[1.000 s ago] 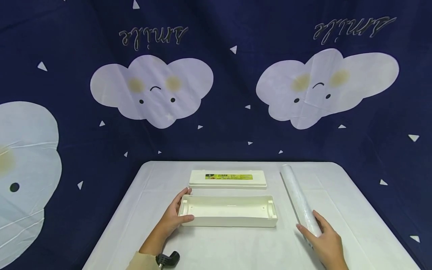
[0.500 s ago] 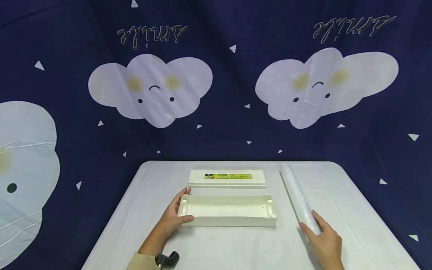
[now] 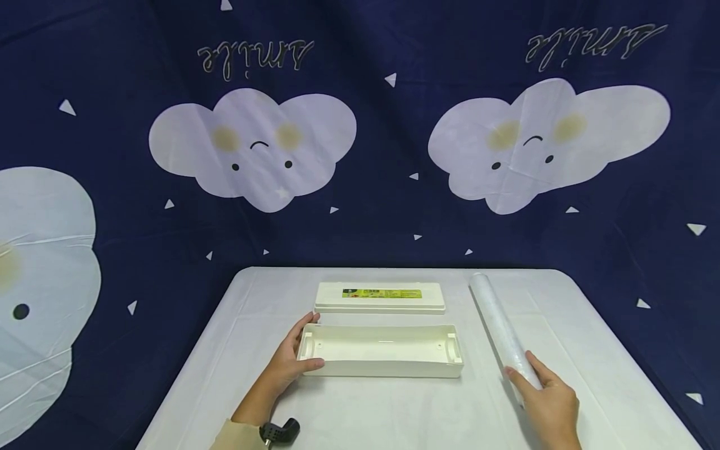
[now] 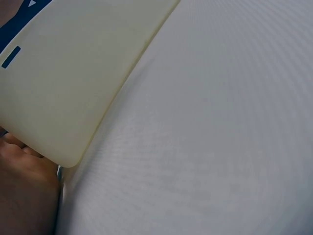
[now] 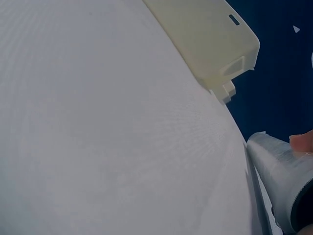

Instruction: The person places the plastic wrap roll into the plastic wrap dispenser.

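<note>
In the head view my left hand [image 3: 284,362] holds the left end of a long cream plastic box [image 3: 388,370], thumb over the front wall and fingers behind. The box lies open side up, with a molded holder at each end. My right hand [image 3: 551,400] grips the near end of a roll of clear plastic wrap [image 3: 500,319], which slants away toward the table's back. A shadow runs along the roll's left side. In the right wrist view the roll [image 5: 276,171] shows its hollow dark end. The left wrist view shows the box's outer wall [image 4: 73,88] and part of my hand [image 4: 29,176].
A matching cream lid [image 3: 394,306] with a yellow-green label lies just behind the box. Everything stands on a table with a white cover [image 3: 394,412]. Behind hangs a dark blue curtain [image 3: 388,237] with printed clouds. A black device [image 3: 281,431] sits at the left wrist.
My right hand and the near end of the roll have shifted slightly right. My left hand, the box and the lid have kept their places.
</note>
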Demonstrator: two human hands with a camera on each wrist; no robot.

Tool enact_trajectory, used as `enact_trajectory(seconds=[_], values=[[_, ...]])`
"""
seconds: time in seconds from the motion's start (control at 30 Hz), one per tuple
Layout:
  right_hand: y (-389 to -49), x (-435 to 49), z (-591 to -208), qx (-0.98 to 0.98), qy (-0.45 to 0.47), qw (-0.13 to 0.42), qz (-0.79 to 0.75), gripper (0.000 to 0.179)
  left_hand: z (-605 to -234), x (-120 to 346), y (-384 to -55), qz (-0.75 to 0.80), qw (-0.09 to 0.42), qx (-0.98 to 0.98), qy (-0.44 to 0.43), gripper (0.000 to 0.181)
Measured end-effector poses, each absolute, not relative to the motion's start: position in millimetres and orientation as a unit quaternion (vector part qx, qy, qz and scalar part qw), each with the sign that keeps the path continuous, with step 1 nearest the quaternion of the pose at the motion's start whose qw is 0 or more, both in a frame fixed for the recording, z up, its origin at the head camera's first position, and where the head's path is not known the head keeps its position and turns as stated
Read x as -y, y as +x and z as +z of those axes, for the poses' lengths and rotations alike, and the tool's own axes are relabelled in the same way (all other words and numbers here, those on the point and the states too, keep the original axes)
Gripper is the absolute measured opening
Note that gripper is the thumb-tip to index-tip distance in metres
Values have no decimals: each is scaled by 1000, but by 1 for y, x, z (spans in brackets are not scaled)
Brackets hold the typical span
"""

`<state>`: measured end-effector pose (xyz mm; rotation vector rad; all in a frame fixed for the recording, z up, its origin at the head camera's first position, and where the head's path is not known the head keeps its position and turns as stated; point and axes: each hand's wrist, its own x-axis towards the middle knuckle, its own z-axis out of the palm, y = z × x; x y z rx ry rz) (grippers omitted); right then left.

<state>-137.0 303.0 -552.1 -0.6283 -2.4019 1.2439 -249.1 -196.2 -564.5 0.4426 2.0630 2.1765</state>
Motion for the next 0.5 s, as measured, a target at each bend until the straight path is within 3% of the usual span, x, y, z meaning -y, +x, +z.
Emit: enact_trajectory(seconds=[0.5], values=[[-135, -304, -545, 840, -247, 174, 451, 74, -566, 197, -249, 722, 57, -671, 157, 114]])
